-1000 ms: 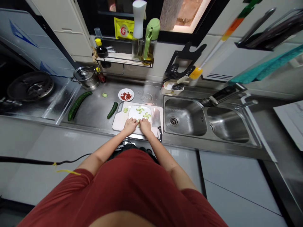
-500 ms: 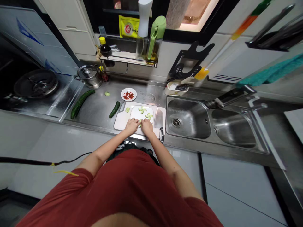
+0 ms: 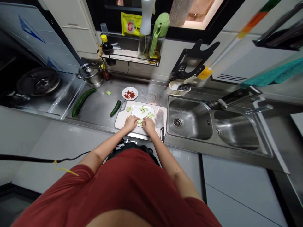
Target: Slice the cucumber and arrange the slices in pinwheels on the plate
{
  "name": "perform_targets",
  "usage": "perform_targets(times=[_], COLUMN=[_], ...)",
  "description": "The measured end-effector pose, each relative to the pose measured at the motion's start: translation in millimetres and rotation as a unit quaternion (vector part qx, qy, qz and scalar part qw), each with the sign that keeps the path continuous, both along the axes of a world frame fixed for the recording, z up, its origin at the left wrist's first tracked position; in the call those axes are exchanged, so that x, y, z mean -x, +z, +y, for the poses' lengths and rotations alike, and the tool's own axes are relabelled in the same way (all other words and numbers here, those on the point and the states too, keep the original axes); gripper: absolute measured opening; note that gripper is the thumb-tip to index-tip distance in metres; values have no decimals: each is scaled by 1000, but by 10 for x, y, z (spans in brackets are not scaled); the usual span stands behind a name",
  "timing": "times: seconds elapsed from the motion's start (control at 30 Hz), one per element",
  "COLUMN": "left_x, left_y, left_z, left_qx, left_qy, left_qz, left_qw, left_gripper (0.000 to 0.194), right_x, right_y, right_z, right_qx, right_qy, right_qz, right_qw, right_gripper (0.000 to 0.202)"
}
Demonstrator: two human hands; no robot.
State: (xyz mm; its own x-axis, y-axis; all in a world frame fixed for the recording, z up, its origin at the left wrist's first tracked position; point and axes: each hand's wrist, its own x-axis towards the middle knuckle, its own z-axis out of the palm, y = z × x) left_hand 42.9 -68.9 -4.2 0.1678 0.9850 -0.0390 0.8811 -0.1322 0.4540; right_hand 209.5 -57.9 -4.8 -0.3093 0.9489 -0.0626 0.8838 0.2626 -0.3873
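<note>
A square white plate (image 3: 151, 111) lies on a pale cutting board (image 3: 119, 122), with cucumber slices (image 3: 143, 109) fanned out on it in small pinwheels. My left hand (image 3: 130, 123) is at the plate's near left edge, fingers bent in, fingertips at the nearest slices. Opposite it, my right hand (image 3: 149, 125) curls its fingers at the right side of that same group (image 3: 140, 121). Exact fingertip contact is too small to make out. A few loose slices (image 3: 128, 108) rest on the board's left. On its right lies a knife (image 3: 162, 134), black handle toward me.
Left of the board are a cut cucumber (image 3: 115, 108) and a longer cucumber (image 3: 82, 102). A dish of red pieces (image 3: 130, 89) stands behind the board. The double sink (image 3: 189, 135) adjoins on the right; a lidded pot (image 3: 91, 75) is at the back left.
My hands have moved slightly apart, so the nearest group of slices shows more between them. The whole view has shifted a little.
</note>
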Motion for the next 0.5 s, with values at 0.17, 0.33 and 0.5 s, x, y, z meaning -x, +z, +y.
perform_targets(times=[0.17, 0.33, 0.5], left_x=[230, 483, 526], left_y=[-36, -32, 7], left_z=[155, 404, 531], left_qx=[-31, -2, 31], left_qy=[132, 249, 257], left_qz=[-45, 23, 73], left_qw=[990, 968, 963], left_gripper=[36, 38, 39], right_x=[-121, -210, -235], right_y=[-156, -195, -128], right_z=[-57, -118, -122], right_qx=[-65, -88, -94], right_qy=[-50, -85, -95], right_qz=[148, 231, 263], right_qw=[986, 965, 955], right_gripper=[30, 29, 29])
